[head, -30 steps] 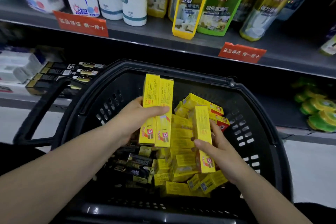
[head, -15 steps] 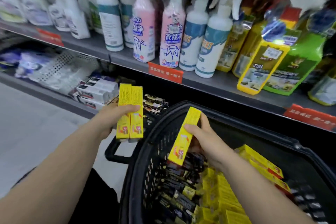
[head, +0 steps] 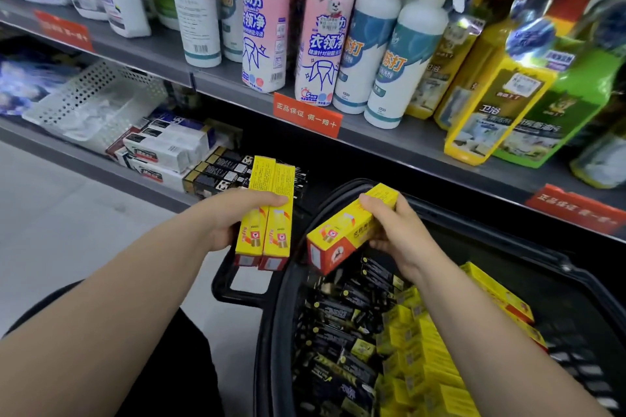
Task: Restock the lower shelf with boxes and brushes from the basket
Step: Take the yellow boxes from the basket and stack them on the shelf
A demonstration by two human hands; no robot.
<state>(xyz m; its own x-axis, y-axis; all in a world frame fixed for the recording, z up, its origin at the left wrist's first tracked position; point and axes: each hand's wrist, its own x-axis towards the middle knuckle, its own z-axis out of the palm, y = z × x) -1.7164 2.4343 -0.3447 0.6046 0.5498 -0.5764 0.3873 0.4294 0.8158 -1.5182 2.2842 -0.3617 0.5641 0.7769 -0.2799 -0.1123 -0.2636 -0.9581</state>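
Boxes nearer lower shelf now

Layout seen from the head camera. The basket fills the 5 o'clock quarter, with loose boxes heaped inside it. The left hand, just left of centre, grips a pair of upright boxes side by side, over the basket's handle. At 3 o'clock of that pair, close but apart, the right hand holds a single tilted box above the basket's near-left rim. Behind the pair, at 11 o'clock, stacked cartons lie on the lower shelf, with a perforated tray farther left. The upper shelf crosses at 12 o'clock, carrying a row of spray bottles.
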